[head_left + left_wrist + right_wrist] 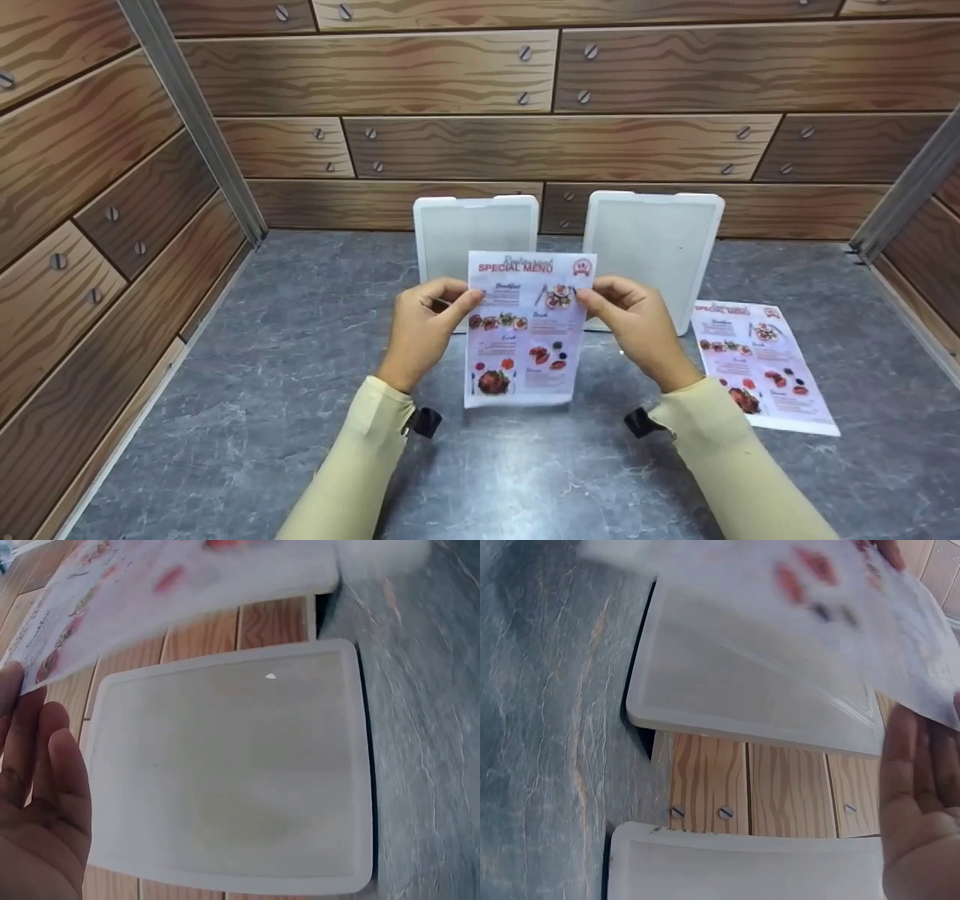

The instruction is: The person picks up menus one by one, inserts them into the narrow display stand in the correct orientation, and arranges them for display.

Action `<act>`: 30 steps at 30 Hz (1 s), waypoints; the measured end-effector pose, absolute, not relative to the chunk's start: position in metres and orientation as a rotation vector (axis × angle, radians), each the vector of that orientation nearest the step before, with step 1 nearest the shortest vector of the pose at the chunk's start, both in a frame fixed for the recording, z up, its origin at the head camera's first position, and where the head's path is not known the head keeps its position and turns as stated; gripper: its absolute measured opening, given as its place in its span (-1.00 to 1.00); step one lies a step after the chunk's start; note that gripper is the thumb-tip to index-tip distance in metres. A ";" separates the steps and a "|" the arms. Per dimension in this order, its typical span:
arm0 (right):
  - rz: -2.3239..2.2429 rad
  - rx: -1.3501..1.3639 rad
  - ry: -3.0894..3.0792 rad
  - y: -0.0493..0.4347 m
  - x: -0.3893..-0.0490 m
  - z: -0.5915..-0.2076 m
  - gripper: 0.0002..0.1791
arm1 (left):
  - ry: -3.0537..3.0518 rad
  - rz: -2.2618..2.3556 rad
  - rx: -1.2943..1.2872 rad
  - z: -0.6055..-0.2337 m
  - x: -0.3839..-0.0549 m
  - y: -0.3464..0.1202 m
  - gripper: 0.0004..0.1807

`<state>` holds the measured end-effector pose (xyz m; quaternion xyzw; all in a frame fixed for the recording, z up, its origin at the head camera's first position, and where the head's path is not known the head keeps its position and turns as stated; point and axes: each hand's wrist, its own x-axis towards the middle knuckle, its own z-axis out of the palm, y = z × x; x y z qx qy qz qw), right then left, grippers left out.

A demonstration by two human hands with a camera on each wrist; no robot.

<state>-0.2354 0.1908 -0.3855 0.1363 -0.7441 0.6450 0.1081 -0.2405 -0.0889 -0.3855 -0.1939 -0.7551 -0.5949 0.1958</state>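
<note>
A printed menu sheet [525,360] is held upright in front of the body, its printed side toward the head camera. My left hand [424,322] pinches its left edge between thumb and fingers, and my right hand [634,322] pinches the right edge at about the same height. Behind the sheet stand two white-framed display stands, the left stand [476,225] partly hidden by the paper and the right stand [652,232] partly covered by my right hand. In the left wrist view a stand's pale panel [232,772] faces the camera below the sheet.
A second menu sheet [772,367] lies on the grey marbled table [247,420] to the right, beside my right forearm. Wood-patterned walls [450,75] close off the back and both sides. Each wrist wears a small black camera [427,422].
</note>
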 end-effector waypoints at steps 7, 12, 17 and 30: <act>1.813 0.353 -2.149 0.188 -0.236 -0.384 -0.89 | -2.093 -1.590 -0.533 -0.389 -0.241 -0.086 -0.86; 1.865 0.385 -2.181 0.190 -0.236 -0.384 -0.86 | -2.035 -1.634 -0.515 -0.389 -0.242 -0.086 -0.86; 1.870 0.422 -2.270 0.194 -0.234 -0.383 -0.84 | -1.984 -1.742 -0.465 -0.389 -0.242 -0.086 -0.85; 1.894 0.260 -2.062 0.200 -0.236 -0.374 -0.84 | -2.558 -1.841 -0.829 -0.399 -0.242 -0.086 -0.80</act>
